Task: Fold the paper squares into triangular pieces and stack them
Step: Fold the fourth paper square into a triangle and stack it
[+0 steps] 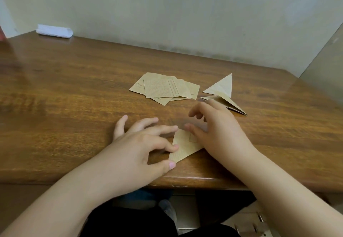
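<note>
The wide brown wooden counter (78, 92) is carrying everything, running from the pale wall down to the near edge where the person is sitting. A loose heap of tan printed paper squares (163, 88) is lying toward the middle, still unfolded, and just to its right two folded tan paper triangles (222, 95) are resting one partly over the other, the start of a stack. At the far left corner a rolled white cloth or paper bundle (53, 30) is lying against the wall. Close to the near edge, the tan paper triangle being folded (183, 146) is lying flat between both hands. The left hand (143, 144) is pinching its left edge, forefinger on top and thumb curling in at the lower corner, the other fingers spreading out over the wood. The right hand (219, 131) is hovering with its fingers loosely bent and gripping nothing, only the thumb pressing down on the upper part of the triangle. As I judge it, the crease is being set, and the risk is that the slick counter is letting the paper slide under uneven pressure, so the edges could drift apart and the fold come out crooked. The piece is also sitting near the counter's edge, so a careless push could send it off.
</note>
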Demonstrator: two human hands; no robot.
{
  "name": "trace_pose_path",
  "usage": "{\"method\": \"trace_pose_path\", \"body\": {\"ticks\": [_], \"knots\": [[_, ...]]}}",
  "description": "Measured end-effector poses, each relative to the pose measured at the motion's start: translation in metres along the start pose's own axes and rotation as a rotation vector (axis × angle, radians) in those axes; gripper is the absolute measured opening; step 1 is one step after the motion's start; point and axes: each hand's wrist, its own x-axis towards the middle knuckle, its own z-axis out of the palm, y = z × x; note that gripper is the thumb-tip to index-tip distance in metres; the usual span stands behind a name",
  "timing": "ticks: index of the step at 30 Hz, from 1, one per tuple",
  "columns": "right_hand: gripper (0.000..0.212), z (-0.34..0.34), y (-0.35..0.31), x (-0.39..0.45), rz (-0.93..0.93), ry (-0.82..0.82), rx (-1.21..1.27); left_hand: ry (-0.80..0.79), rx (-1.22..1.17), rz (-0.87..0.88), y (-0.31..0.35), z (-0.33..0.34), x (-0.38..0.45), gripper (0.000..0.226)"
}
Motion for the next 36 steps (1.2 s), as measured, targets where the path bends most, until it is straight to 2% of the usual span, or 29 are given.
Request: {"method": "trace_pose_path", "body": {"ticks": [3, 7, 11, 13, 22, 36], "knots": [[0.006, -0.007, 0.0, -0.02, -0.02, -0.066, 0.113, -0.016, -0.009, 0.006, -0.002, 0.001, 0.001, 0.031], [0.005, -0.006, -0.001, -0.04, -0.077, -0.161, 0.199, -0.055, 0.082, -0.021, -0.002, -0.002, 0.005, 0.032], [0.006, -0.003, -0.008, -0.04, -0.099, -0.193, 0.251, -0.056, 0.139, 0.03, -0.007, -0.002, 0.009, 0.068], [0.004, 0.0, -0.012, -0.039, -0.112, -0.192, 0.277, -0.065, 0.151, 0.047, -0.009, -0.002, 0.009, 0.073], [0.005, 0.001, -0.014, -0.031, -0.156, -0.237, 0.281, -0.152, 0.117, 0.081, -0.011, -0.008, 0.011, 0.074], [0.004, -0.015, 0.015, -0.025, -0.038, -0.235, 0.221, -0.167, 0.141, 0.063, -0.01, -0.009, 0.011, 0.075]]}}
